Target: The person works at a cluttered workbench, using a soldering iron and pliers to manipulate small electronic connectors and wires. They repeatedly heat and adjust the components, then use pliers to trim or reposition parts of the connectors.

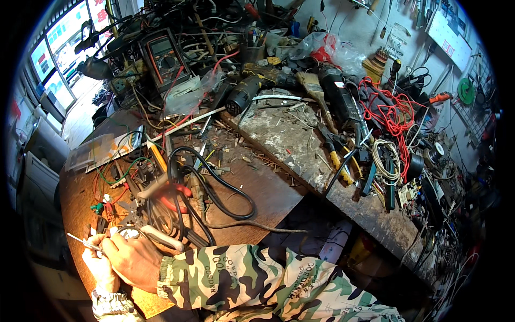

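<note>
Both hands work close together at the lower left, over the front edge of a brown wooden bench (268,193). My left hand (99,266) pinches a thin silver wire (79,241) that sticks out up and to the left. My right hand (134,259), in a camouflage sleeve (241,279), is closed around a tool with a cream handle (161,239); the handle points right, and the tip is hidden behind the fingers. A small round metal ring (129,231) lies just above the knuckles, among red and green wires (110,199).
A thick black cable (225,190) loops across the bench. Behind it are a multimeter (163,56), a cordless drill (244,94), a brush (316,91), yellow-handled pliers (337,158) and a tangle of red wire (394,112). A window (53,59) is at the left.
</note>
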The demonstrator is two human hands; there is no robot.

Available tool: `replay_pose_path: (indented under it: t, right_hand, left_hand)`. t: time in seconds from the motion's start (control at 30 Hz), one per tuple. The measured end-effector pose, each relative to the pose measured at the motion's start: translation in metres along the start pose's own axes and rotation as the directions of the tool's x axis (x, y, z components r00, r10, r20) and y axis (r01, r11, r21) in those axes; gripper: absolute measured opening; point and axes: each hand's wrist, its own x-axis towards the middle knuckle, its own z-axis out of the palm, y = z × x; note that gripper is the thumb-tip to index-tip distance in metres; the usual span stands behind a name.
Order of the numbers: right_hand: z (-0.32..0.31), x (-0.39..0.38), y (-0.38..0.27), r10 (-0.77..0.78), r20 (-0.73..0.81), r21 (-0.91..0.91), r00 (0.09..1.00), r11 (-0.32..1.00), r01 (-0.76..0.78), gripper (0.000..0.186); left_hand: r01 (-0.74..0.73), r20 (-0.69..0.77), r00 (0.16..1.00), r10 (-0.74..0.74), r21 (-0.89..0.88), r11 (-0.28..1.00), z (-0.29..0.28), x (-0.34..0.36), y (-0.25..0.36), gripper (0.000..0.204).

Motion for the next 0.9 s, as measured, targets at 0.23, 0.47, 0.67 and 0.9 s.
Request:
replay_pose_path:
  t: [0.23, 0.47, 0.67, 0.9]
  right_hand:
    - [0.0, -0.002, 0.0, -0.014, -0.019, -0.006, 1.0, 1.0, 0.013, 0.023]
    - [-0.001, -0.005, -0.007, -0.061, -0.031, 0.057, 0.998, 0.996, 0.062, 0.021]
    - [-0.05, 0.001, -0.016, 0.226, 0.021, 0.17, 0.974, 0.959, -0.226, 0.019]
    - [-0.059, 0.01, -0.056, 0.478, 0.062, 0.155, 0.876, 0.863, -0.482, 0.022]
  left_hand:
    - [-0.002, 0.02, 1.0, 0.001, 0.064, 0.998, 0.01, 0.001, 0.014, 0.015]
    - [0.018, -0.026, 1.0, -0.018, -0.001, 1.0, -0.011, -0.002, -0.002, 0.012]
    - [0.156, -0.039, 0.988, -0.152, 0.343, 0.926, 0.009, -0.025, 0.073, 0.016]
    - [0.373, 0.153, 0.926, -0.346, -0.216, 0.902, -0.002, -0.035, 0.061, 0.031]
